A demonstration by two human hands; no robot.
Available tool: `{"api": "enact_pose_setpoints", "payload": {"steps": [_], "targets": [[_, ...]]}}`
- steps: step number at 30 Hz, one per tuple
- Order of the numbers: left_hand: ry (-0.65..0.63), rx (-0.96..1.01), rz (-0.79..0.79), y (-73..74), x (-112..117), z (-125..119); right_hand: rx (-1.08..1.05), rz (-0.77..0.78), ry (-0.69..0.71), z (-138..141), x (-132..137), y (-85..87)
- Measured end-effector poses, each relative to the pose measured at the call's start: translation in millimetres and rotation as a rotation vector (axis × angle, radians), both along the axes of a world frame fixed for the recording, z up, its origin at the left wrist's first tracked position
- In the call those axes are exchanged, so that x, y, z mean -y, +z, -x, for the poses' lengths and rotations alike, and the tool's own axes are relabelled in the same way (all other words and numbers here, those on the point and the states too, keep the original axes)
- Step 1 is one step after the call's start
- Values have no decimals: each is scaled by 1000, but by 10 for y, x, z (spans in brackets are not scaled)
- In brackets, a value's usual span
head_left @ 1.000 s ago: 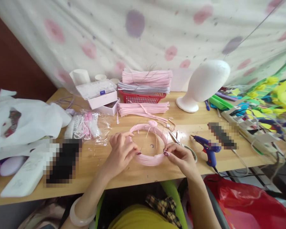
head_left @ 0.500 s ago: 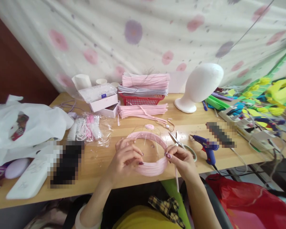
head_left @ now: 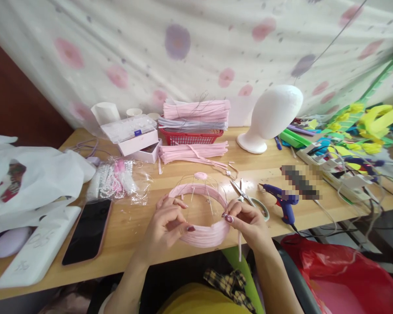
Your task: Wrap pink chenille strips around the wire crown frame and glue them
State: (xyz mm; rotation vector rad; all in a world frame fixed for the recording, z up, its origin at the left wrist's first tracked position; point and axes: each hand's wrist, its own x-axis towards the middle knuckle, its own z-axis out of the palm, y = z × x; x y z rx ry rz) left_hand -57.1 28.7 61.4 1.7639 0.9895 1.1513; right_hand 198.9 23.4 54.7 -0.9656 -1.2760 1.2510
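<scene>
A pink ring wrapped in fuzzy pink stems [head_left: 201, 233], with thin wires arching across it, is held just above the front of the wooden table [head_left: 134, 231]. My left hand [head_left: 165, 226] pinches its near left side with closed fingers. My right hand [head_left: 249, 222] grips the right side, and a loose pink stem hangs down from under it. Beyond the ring's far edge lies a small pink disc [head_left: 201, 175].
Scissors [head_left: 245, 197] and a blue glue gun [head_left: 281, 201] lie right of the ring. A phone [head_left: 87, 231] and white plastic bags [head_left: 29, 174] are left. Behind stand a red basket [head_left: 190, 136] of pink stems, white boxes [head_left: 134, 135] and a foam head [head_left: 271, 115].
The ring has come nearer to the table's front edge and tilted up. A pink stem now hangs from my right hand. The camera shifted slightly.
</scene>
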Motion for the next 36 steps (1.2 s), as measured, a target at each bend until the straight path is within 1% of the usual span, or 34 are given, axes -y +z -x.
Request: {"api": "enact_pose_setpoints", "payload": {"steps": [5,10,20,23,26,30,34,36], "targets": [[-9,-9,41,-42,-23,31,-21,-3,7,23,-5,25],[23,-16,39,-79,-28,33,-22,-15,11,41,2,31],[11,47,-135,-163,-63,47,23,-69,2,18,29,73],[12,48,-171,-138,-50,33,25,-94,8,30,46,67],[18,36,-208,-76,-25,6,16,-124,6,24,72,79],[69,9,-245,-17,6,-38,10,-150,3,-6,102,131],[100,-30,-291,-39,33,-88,13,-158,1,-36,92,139],[121,15,-298,-75,34,-104,3,-158,-14,-71,74,116]]}}
